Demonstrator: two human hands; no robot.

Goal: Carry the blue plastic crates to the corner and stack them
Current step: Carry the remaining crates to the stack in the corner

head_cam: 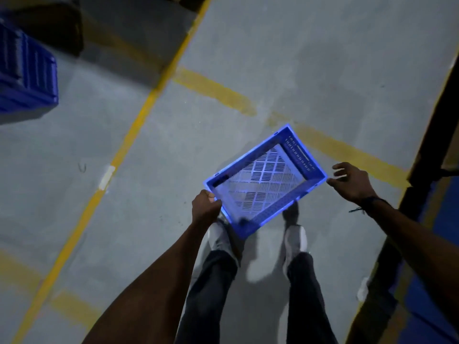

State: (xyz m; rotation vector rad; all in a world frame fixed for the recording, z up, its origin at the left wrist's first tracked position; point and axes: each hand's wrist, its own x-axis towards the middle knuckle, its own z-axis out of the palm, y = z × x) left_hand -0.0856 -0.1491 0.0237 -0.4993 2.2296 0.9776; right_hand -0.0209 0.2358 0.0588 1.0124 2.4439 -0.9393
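I see my left hand (205, 206) clenched tight on the near-left corner rim of a blue rectangular plastic crate with a slotted, perforated floor (267, 178), holding it up above the grey concrete floor (298, 70). From that grip the crate stretches away and to the right, its open top facing me. My right hand (351, 183) sits at the far-right corner, fingers spread and loose, thumb tip just touching the rim, not closed on anything. Below the held crate, my two grey shoes (295, 240) show. Far up-left of the gripping hand, well apart, a second blue ribbed plastic crate (27, 70) stands at the picture edge. Yellow painted lines (129, 142) cross the floor between.
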